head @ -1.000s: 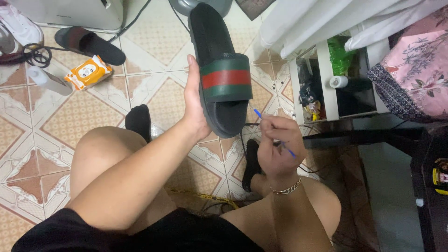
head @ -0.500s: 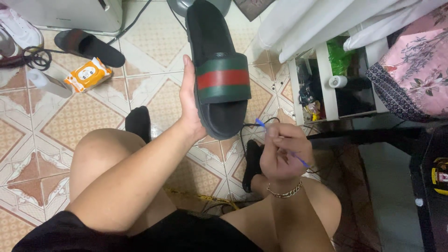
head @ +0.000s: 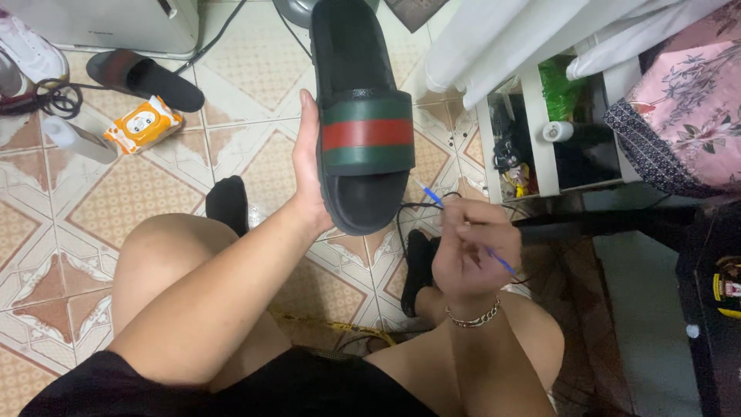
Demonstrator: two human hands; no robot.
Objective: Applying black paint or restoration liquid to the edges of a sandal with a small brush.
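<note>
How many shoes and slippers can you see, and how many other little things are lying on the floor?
Black slide sandals: 2, one with a green and red band held up in the left hand, one on the floor
White sneakers: 1
Orange wipes packs: 1
White bottles lying down: 1
Thin blue sticks: 1, in the right hand
Total: 6

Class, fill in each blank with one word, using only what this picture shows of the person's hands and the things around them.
1. The left hand holds up a black slide sandal whose strap is green with a ______ band across its middle.
2. The right hand holds a thin ______ stick.
3. A chain bracelet sits on the ______ wrist.
4. A second black sandal lies on the tiled ______.

Missing words: red; blue; right; floor
</note>
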